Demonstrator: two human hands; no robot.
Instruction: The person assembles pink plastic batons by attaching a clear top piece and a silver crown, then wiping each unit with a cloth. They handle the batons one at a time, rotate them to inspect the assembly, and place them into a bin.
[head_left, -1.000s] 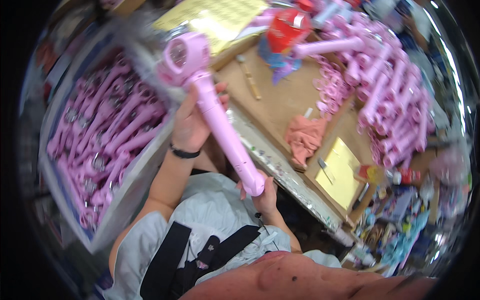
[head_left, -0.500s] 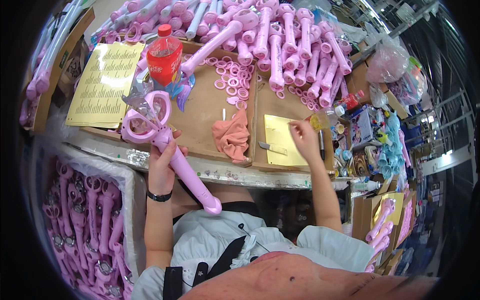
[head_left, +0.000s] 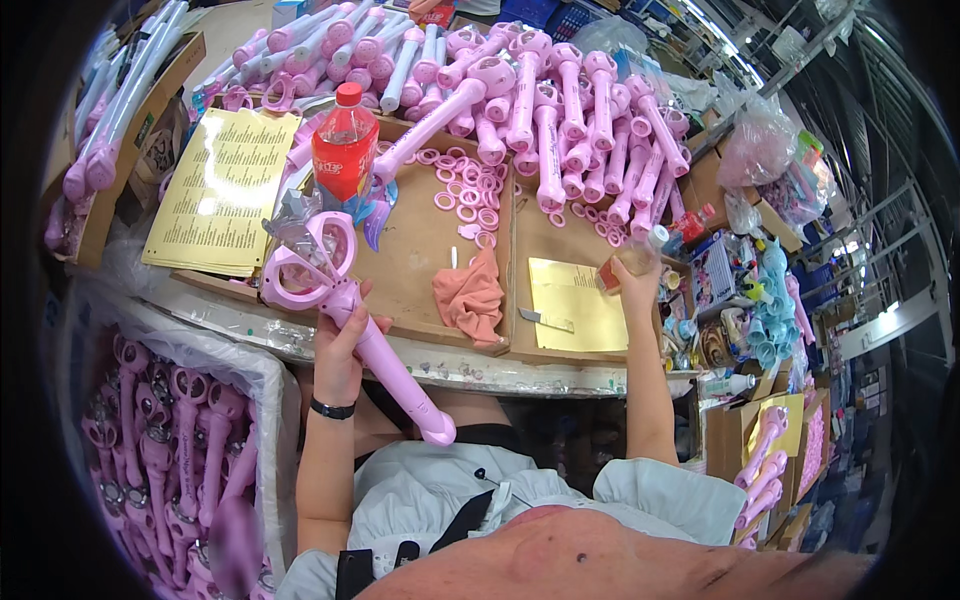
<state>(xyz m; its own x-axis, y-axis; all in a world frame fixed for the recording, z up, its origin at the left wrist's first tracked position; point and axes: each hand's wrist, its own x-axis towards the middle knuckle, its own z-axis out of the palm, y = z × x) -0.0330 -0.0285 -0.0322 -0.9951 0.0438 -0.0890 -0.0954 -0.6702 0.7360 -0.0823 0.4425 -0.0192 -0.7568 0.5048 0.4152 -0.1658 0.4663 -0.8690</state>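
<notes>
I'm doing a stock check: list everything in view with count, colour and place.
Held wand: one, pink, left hand
Small bottle: one, white cap, right hand
Wands: many, mainly pink, bench back
Crate: one, white, lower left, holding wands
Tray: one, brown, bench middle
Rings: many, pink, in tray
Large bottle: one, red, beside left sheets
Sheets: several, yellow, bench left, tray right
Cloth: one, salmon, tray's near edge
Clutter: uncounted, mixed colours, right
Hands: two, bare, around wand and bottle

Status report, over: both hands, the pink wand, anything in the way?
Left hand gripping pink wand. Right hand around white-capped bottle. Wand aslant across table front edge. Red-capped bottle just beyond wand; contact unclear.
</notes>
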